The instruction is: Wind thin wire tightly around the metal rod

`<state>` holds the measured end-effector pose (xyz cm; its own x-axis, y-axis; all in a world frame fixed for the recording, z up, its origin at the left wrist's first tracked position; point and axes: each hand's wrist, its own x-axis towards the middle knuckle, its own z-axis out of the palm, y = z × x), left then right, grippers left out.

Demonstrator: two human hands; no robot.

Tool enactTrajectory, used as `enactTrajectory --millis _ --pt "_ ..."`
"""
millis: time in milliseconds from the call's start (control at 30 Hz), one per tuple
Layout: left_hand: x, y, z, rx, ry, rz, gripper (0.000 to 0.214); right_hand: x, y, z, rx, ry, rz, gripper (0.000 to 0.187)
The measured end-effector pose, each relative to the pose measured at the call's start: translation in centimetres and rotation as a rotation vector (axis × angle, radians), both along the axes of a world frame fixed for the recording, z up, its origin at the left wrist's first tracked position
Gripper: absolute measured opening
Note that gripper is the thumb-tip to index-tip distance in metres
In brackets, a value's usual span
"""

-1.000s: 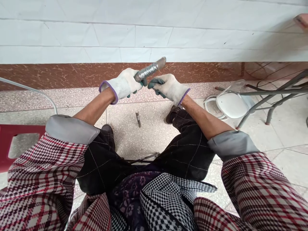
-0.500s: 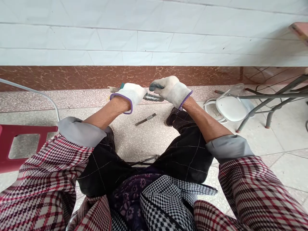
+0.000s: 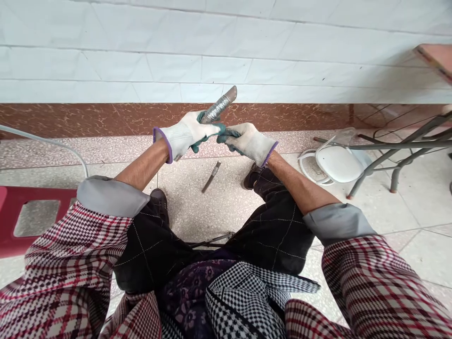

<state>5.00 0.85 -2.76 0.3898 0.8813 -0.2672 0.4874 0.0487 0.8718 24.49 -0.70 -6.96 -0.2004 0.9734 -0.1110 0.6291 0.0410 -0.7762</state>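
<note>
shiny metal wire (image 3: pixel 218 109), cloth sleeves (image 3: pixel 374 273)

I'm in a tiled indoor place, either a home or a small workroom; I can't tell which. A white tiled wall (image 3: pixel 176 37) faces me, with brown marbled skirting (image 3: pixel 88 120) below it. Around me, over a speckled floor (image 3: pixel 190 212), stand a red plastic seat (image 3: pixel 35 193), a small white seat (image 3: pixel 341 164) and grey metal legs (image 3: pixel 395 181).

No text, label, brand, number or sign can be read anywhere in view, on any surface or any object.
</note>
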Motion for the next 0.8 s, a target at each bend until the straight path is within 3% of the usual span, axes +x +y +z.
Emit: enactTrajectory --millis 200,333,467,567,667,800 --pt "-0.6 1.0 -0.7 -0.036 -0.113 -0.002 0.038 0.1 -0.3 0.0 0.011 -0.008 0.019 0.02" --pt "-0.7 1.5 -1.3 0.134 0.172 0.012 0.042 0.5 -0.8 1.2 0.06 0.018 -0.006 0.018" --pt "-0.5 1.1 -1.3 0.361 0.462 -0.164 0.047 0.8 -1.2 2.9 0.141 -0.034 0.035 0.018" --pt "-0.2 0.5 -1.0 0.446 0.62 -0.336 0.054 1.4 -0.8 3.5 0.185 -0.085 0.096 0.019" --pt "-0.1 0.0 -0.8 0.457 0.672 -0.438 0.058 2.2 0.1 3.1 0.2 -0.067 0.125 0.017" --pt "-0.1 -0.1 -0.8 0.452 0.634 -0.461 0.057 2.9 0.6 2.3 0.087 -0.049 0.062 0.018"
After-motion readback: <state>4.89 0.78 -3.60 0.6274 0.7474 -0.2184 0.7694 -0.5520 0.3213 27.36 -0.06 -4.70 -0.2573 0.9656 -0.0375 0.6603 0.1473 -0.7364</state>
